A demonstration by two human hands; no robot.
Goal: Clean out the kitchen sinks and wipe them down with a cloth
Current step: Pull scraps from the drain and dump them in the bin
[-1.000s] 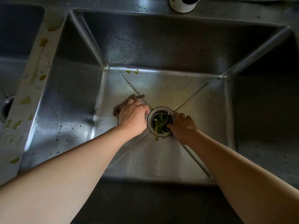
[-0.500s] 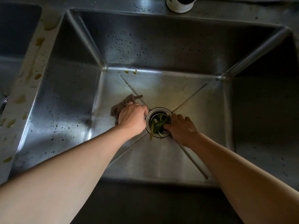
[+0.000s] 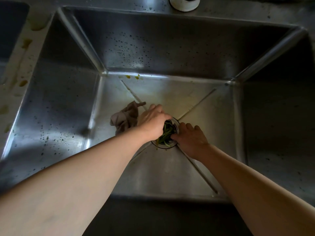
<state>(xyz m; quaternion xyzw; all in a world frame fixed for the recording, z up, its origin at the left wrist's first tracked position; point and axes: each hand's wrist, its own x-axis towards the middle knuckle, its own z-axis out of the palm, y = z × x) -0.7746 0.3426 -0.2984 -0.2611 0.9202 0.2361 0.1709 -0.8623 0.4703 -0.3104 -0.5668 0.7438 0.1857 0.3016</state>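
Note:
The steel sink (image 3: 153, 48) is deep, with water drops on its walls. At the middle of its floor sits the drain strainer (image 3: 176, 127), full of green vegetable scraps (image 3: 166, 132). My left hand (image 3: 151, 123) curls over the strainer's left side and my right hand (image 3: 190, 138) grips its right rim. The strainer looks tilted slightly above the drain ring (image 3: 163, 146). A crumpled brown cloth (image 3: 124, 116) lies loose on the sink floor just left of my left hand.
Yellow food specks (image 3: 132, 77) sit at the back edge of the floor. The divider (image 3: 25, 43) on the left carries yellow stains, with a second sink (image 3: 10, 23) beyond it. A white cup (image 3: 185, 4) stands on the back ledge.
My left hand has let go of the cloth and moved right onto the strainer. The cloth now lies uncovered. My right hand stays at the strainer's right rim.

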